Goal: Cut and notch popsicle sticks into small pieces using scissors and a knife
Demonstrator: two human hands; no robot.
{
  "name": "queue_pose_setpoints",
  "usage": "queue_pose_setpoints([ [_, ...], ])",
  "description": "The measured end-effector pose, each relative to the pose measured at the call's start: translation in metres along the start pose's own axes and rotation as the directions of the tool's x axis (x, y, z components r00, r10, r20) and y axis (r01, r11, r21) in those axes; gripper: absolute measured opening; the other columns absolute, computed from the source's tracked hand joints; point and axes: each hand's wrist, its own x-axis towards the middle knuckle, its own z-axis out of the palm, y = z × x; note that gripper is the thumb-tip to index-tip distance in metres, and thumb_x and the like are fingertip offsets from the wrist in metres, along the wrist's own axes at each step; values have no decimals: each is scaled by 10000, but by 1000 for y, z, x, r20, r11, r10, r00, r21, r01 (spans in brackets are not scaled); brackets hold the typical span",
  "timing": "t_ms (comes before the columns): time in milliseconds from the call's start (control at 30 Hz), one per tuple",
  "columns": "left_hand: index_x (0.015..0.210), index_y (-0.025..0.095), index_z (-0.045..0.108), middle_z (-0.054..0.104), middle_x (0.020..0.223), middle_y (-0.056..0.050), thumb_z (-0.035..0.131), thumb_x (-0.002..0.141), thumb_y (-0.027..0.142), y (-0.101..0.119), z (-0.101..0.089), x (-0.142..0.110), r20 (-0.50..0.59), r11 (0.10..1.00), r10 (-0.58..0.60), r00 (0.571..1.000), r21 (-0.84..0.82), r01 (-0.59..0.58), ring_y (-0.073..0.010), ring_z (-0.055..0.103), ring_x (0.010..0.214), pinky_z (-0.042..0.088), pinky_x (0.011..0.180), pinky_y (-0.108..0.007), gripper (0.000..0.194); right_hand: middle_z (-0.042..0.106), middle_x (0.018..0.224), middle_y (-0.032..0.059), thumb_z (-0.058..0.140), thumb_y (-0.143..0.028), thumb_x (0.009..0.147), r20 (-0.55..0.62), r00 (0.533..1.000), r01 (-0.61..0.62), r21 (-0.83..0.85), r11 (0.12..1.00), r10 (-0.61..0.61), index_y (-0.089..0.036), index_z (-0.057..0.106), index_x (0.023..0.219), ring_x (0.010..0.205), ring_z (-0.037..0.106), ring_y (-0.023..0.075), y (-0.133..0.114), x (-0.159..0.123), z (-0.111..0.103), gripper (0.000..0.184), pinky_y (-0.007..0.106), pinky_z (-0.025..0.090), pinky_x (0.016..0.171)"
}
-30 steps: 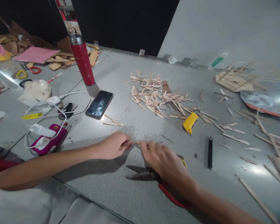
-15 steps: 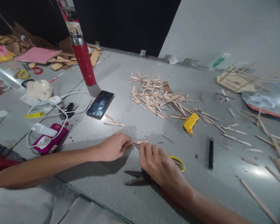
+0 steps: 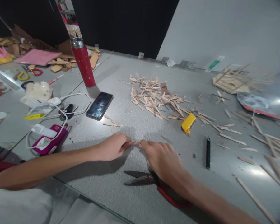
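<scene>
My left hand (image 3: 114,147) is closed in a pinch on one end of a small wooden stick piece (image 3: 136,143). The other end is pinched by my right hand (image 3: 164,158), so the piece spans the gap between my fingertips, just above the table. Most of it is covered by the fingers. Beneath my right wrist lies a pair of scissors (image 3: 140,179) with its blades apart and a red handle showing; the arm hides the rest. Beyond my left hand are a few thin wooden sticks (image 3: 113,122) joined or lying at an angle.
A heap of wooden pieces (image 3: 151,96) lies ahead, with a yellow cutter (image 3: 188,123) and a black rod (image 3: 208,152) to its right. A phone (image 3: 99,105), red bottle (image 3: 82,63) and purple box with cables (image 3: 58,137) stand left. A wooden frame (image 3: 231,82) is far right.
My right hand has turned and its fingers lie flatter over the piece, covering more of it. The scissors' red handle shows more, and their yellow handle is now hidden. My left hand stays nearly still.
</scene>
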Motion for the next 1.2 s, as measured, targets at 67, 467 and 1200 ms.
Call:
queue_pose_setpoints([
  [67,635,202,407,392,553,46,441,966,158,-1,-1,0,-2,1000,1,1000,-10,-1,-117,317,541,242,593,-285,336,779,873,23,547,-43,978,-36,999,27,-51,998,-29,-204,690,1082,734,741,223,-1,-1,3,239,333,321,575],
  [467,691,192,514,505,568,16,385,1014,292,1,-5,0,-30,987,-37,999,-156,32,-130,445,539,316,562,-258,363,681,755,50,519,76,805,-493,869,-103,-282,954,-52,-182,672,996,640,632,210,10,-42,-5,355,315,439,572],
  [1200,957,158,608,488,583,70,400,1072,422,47,-27,-34,-87,880,-38,995,-474,-8,-90,391,501,337,514,-214,356,694,1042,101,440,-6,975,-441,895,-70,-3,998,61,-144,604,1340,919,709,221,79,-35,54,423,307,561,752],
])
